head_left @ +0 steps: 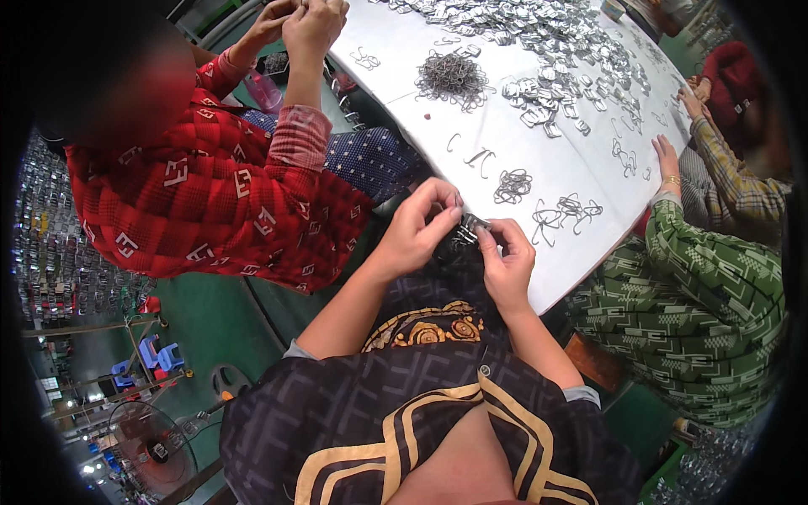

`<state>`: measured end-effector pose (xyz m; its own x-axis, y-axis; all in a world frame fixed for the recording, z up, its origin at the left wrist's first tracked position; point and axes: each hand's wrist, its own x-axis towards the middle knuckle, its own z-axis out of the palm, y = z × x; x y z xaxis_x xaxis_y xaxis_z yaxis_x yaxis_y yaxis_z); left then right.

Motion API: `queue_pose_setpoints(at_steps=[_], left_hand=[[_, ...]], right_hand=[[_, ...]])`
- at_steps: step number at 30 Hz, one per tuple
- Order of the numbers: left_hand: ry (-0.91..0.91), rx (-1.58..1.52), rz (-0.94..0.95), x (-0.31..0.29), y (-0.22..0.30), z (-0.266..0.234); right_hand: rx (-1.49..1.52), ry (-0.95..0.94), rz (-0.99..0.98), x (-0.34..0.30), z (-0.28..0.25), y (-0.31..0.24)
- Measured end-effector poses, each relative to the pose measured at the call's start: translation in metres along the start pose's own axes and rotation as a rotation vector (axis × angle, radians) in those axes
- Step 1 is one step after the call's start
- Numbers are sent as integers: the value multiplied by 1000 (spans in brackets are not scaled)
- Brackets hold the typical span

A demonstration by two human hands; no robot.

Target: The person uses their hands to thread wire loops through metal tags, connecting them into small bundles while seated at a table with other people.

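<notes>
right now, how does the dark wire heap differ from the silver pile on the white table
The dark wire heap is small and compact, while the silver pile spreads far wider. The heap looks dull and dark grey; the pile looks bright and shiny. The heap's pieces look like thin bent wire, the pile's broader and flatter. Both lie on the white table.

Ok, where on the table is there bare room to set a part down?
Two patches of the table look free: the near corner, between the right hand and the loose wires; and the middle, between the small wire heap and the buckles. It is crowded at the far end, where buckles spread, and at the dark wire heap.
</notes>
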<state>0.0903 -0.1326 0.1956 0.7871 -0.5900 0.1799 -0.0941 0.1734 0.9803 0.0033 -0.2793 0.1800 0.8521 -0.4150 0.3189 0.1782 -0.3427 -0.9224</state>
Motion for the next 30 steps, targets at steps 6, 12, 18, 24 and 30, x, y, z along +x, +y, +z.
queue_pose_setpoints(at_steps=[6, 12, 18, 24, 30], left_hand=[[40, 56, 52, -11, -8, 10], [0, 84, 47, -8, -5, 12], [49, -7, -49, -12, -8, 12], [118, 72, 22, -13, -7, 16], [175, 233, 121, -14, -6, 20]], right_hand=[[-25, -45, -1, 4, 2, -9], [-21, -55, -15, 5, 3, -5], [-26, -80, -37, 1, 7, -8], [-36, -137, -66, 7, 3, -7], [-326, 20, -112, 85, -17, 35]])
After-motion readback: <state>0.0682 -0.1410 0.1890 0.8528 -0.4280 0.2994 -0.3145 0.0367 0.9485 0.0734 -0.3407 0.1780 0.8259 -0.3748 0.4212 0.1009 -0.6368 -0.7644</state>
